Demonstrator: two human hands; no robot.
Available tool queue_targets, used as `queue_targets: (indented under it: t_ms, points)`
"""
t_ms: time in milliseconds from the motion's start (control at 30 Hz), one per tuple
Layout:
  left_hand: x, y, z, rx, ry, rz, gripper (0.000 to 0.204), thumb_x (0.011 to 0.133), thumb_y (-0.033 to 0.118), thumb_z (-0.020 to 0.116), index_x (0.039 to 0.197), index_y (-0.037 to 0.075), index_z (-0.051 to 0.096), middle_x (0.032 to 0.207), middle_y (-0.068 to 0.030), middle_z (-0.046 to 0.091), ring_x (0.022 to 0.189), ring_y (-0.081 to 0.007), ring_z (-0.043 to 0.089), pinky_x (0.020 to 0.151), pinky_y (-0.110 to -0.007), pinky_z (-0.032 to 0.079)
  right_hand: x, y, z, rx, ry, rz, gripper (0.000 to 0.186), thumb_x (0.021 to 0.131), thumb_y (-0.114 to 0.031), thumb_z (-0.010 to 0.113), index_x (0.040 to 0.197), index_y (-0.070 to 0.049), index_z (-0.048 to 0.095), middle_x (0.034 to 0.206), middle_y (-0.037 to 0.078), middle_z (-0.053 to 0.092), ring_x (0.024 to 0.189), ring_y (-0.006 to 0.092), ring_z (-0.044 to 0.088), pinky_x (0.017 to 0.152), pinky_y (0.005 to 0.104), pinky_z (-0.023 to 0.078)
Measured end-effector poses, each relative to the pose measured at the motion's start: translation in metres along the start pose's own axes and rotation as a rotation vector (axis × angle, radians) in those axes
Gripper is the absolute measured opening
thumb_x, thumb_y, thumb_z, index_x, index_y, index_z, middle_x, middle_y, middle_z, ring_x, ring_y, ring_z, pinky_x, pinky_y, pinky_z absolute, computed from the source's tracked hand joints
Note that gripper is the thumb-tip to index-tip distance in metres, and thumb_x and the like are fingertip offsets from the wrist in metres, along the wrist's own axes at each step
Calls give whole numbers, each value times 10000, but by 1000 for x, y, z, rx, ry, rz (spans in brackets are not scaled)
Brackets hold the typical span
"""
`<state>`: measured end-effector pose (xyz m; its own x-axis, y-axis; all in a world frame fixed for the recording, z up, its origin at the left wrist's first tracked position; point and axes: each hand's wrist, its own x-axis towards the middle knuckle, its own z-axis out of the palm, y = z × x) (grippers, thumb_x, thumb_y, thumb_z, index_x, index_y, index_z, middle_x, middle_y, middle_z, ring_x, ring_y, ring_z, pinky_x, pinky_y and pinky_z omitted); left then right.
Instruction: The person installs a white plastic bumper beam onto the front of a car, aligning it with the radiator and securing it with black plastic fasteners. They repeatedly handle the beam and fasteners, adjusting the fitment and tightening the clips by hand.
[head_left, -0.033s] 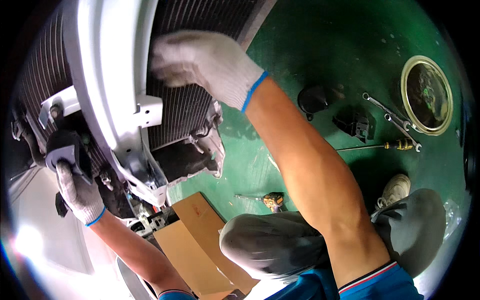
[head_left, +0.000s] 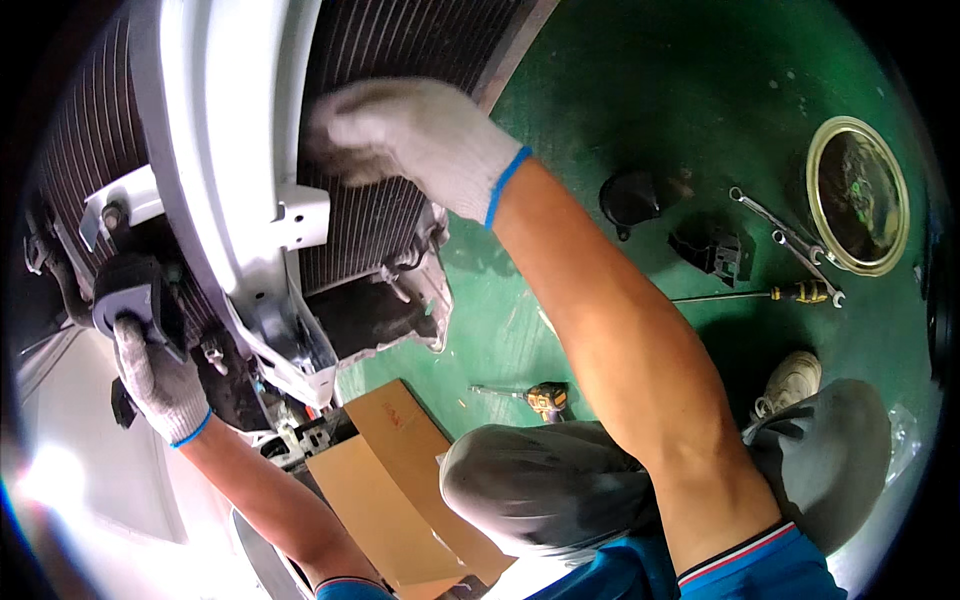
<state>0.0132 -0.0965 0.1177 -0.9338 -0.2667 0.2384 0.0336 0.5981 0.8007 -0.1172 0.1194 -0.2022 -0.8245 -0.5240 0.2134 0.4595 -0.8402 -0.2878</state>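
Note:
My left hand (head_left: 160,385), in a white knit glove with a blue cuff, grips a dark grey block-shaped part (head_left: 130,295) at the lower left of a vehicle's front end. My right hand (head_left: 410,135), gloved the same way, lies against the black finned radiator core (head_left: 370,220), its curled fingers next to the white support beam (head_left: 220,150). That hand is blurred, so what its fingers hold is hidden. A white bracket (head_left: 300,215) juts from the beam just below it.
On the green floor (head_left: 620,80) lie two wrenches (head_left: 780,225), a yellow-handled screwdriver (head_left: 770,295), a round tin (head_left: 857,195), two black parts (head_left: 635,195) and a short screwdriver (head_left: 530,397). Brown cardboard (head_left: 400,480) sits by my grey-trousered knees (head_left: 560,480).

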Motion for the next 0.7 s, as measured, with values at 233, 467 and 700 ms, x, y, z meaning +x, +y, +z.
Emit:
queue_targets:
  t_ms: [233, 467, 700]
  points:
    - [-11, 6, 22, 43, 25, -38, 730, 957, 262, 757, 1537, -15, 410, 1453, -180, 590, 1343, -314, 590, 1132, -470, 521, 2, 67, 17, 287, -89, 205, 663, 1052, -468, 537, 1370, 111, 591, 1330, 313, 655, 1236, 385, 649, 1112, 496, 480]
    - [-20, 12, 23, 48, 34, -60, 744, 957, 317, 758, 1538, -4, 421, 1481, -181, 568, 1343, -321, 586, 1160, -474, 493, 1, 60, 42, 387, -71, 215, 677, 1024, -516, 611, 1416, 35, 573, 1306, 188, 682, 1207, 298, 664, 1063, 433, 520]
    - [-25, -17, 28, 78, 43, -31, 644, 1041, 459, 632, 1554, 116, 448, 1482, -87, 583, 1353, -264, 558, 1124, -500, 494, 24, 88, 49, 739, -149, 279, 419, 1001, -218, 660, 1375, -43, 586, 1263, 144, 711, 1127, 242, 706, 1003, 385, 575]
